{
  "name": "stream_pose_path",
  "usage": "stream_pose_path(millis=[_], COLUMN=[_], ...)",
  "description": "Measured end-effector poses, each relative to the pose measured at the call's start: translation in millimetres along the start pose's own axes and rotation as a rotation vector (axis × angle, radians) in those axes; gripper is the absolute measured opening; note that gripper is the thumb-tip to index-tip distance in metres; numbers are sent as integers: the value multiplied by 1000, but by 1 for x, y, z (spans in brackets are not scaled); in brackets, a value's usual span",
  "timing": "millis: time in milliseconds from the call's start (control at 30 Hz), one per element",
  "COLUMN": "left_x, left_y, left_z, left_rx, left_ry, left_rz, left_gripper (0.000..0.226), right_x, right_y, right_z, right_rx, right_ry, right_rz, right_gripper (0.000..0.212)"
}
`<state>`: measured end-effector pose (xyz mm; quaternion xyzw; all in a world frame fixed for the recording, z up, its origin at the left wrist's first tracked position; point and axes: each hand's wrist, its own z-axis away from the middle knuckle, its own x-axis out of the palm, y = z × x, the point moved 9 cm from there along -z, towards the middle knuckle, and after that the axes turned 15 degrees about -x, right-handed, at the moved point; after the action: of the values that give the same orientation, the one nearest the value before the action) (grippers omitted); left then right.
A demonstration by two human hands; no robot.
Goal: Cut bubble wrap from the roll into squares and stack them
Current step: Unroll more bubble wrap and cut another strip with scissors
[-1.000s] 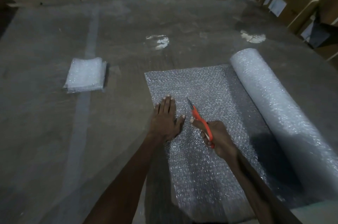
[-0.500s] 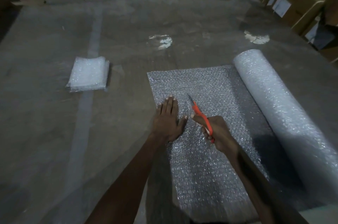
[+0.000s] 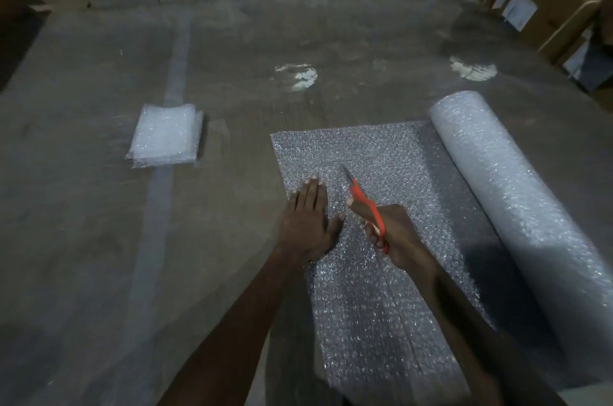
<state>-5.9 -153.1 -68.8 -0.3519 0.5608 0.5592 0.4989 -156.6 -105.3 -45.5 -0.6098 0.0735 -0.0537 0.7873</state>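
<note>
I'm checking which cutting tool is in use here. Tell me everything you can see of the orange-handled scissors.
The orange-handled scissors have bright orange, plastic-looking handles and short grey metal blades. The right hand grips the handles, fingers curled round them, hiding the loops. The blades point away from the person, tip low over the unrolled sheet of clear bubble wrap, near the flat left hand pressing that sheet. Whether the blades are open or touching the wrap cannot be told.
</note>
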Motion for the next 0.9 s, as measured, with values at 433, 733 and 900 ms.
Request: stream_pose_path(millis=[433,733,900], left_x=[-26,-16,-18], left_y=[-11,-24,-24], left_z=[-77,-84,-81], left_rx=[-13,-10,-2], left_ry=[-35,8,25], left_rz=[-63,-54,-48], left_gripper=[76,78,77], right_x=[2,4,7], right_y=[3,3,6], right_z=[-10,-17,-20], right_rx=[6,19,40], right_ry=[1,3,7], right_rz=[-13,-45,-48], right_gripper=[42,37,34])
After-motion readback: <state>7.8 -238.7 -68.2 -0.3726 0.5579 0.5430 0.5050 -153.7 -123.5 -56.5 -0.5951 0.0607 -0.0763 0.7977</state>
